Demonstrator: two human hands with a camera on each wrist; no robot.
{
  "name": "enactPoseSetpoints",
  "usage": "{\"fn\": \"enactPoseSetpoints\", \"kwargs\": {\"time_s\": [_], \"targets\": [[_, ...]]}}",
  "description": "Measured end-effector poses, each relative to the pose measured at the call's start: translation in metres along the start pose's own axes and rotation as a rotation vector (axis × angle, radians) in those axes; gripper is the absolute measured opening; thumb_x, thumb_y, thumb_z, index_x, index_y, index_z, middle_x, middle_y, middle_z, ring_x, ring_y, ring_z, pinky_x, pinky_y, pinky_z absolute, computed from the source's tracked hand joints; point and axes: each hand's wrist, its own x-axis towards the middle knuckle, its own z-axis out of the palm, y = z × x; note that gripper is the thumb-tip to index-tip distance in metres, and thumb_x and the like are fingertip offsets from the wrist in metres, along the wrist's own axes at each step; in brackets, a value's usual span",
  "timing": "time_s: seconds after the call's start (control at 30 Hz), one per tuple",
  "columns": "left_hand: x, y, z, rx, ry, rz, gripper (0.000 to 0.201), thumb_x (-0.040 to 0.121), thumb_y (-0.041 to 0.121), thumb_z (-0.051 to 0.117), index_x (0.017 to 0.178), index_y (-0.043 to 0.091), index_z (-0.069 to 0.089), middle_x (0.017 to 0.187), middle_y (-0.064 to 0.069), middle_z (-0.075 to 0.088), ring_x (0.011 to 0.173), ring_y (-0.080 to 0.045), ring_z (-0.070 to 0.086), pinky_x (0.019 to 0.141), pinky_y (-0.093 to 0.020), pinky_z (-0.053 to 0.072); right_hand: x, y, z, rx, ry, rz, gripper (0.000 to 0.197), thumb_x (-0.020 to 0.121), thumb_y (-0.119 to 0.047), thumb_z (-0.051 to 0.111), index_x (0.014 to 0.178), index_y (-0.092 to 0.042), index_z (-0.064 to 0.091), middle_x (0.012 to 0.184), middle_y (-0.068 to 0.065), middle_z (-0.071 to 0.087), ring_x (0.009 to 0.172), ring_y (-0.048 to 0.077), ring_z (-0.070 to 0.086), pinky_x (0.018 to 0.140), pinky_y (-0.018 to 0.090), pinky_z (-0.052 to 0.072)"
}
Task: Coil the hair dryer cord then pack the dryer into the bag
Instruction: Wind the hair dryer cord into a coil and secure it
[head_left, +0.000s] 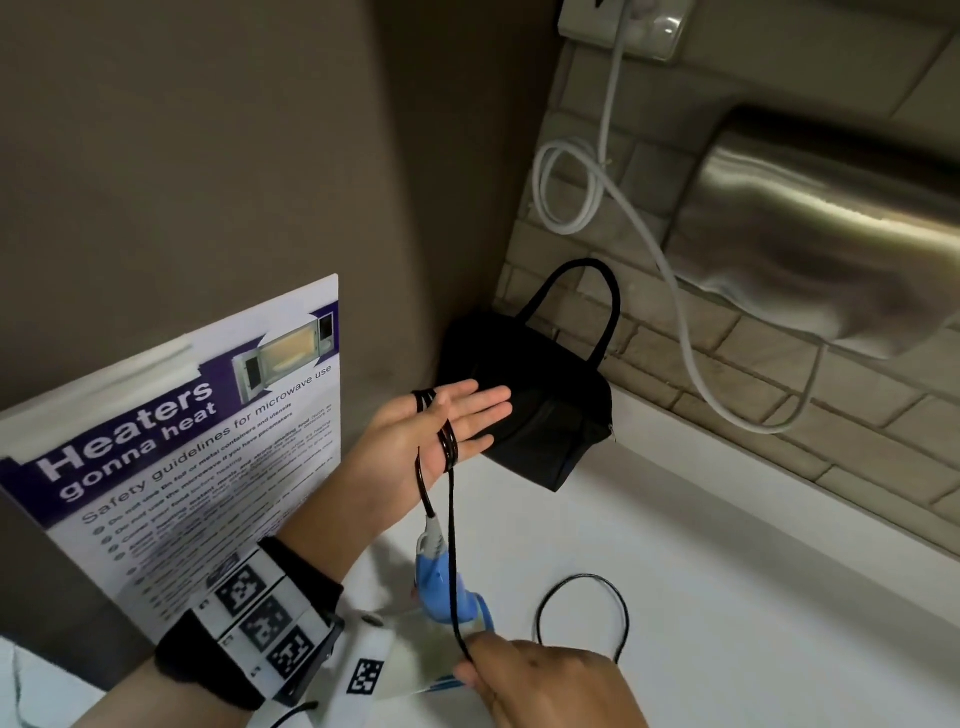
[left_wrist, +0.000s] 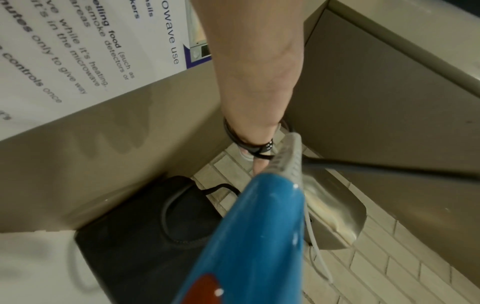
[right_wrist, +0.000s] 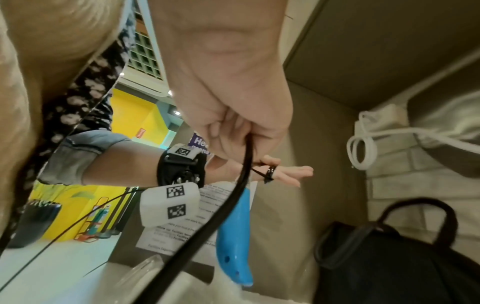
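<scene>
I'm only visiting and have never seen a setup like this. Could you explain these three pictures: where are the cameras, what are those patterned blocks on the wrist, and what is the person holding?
There is no machine here: a person works with bare hands. The wide picture comes from a camera worn on the head, looking down. The other two come from cameras strapped to the wrists, and the patterned wrist blocks belong to that gear. The left hand is held flat, with a black cord wound round it. A blue tool, perhaps a glue gun, hangs from that cord. The right hand pinches the cord lower down. More cord lies looped on the white counter, where a black bag stands in the corner. A microwave safety poster is at the left, and a white cable hangs on the tiled wall.
</scene>
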Motion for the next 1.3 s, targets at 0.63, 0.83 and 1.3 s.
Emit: {"fn": "enactPoseSetpoints", "kwargs": {"time_s": [0.63,0.83,1.3], "targets": [[-0.025,0.003,0.014,0.211,-0.286,-0.287,0.045,0.097,0.031,0.036,0.128,0.007,0.057,0.127,-0.022,0.061,0.120,-0.041,0.055,0.109,-0.049,0.035,0.122,0.019,-0.101,0.016,0.138,-0.407,0.025,0.085,-0.028,0.040,0.087,-0.024,0.064,0.076,-0.006,0.059,0.066,0.017,0.060,0.047,0.029,0.046],[-0.029,0.003,0.015,0.228,-0.453,-0.316,0.057,0.095,0.034,0.029,0.137,-0.002,0.042,0.136,-0.026,0.051,0.127,-0.044,0.047,0.112,-0.050,0.030,0.154,0.045,-0.060,0.161,0.016,-0.404,0.026,0.088,-0.038,0.037,0.082,-0.025,0.059,0.075,-0.015,0.053,0.070,0.004,0.053,0.055,0.027,0.044],[-0.025,-0.003,0.021,0.065,-0.384,-0.198,0.046,0.099,0.022,0.033,0.134,-0.006,0.043,0.135,-0.027,0.052,0.126,-0.043,0.049,0.107,-0.050,0.038,0.115,-0.010,0.034,0.048,-0.344,0.468,0.034,0.102,-0.005,0.024,0.123,0.004,0.049,0.122,0.026,0.060,0.107,0.038,0.063,0.080,0.043,0.054]]}}
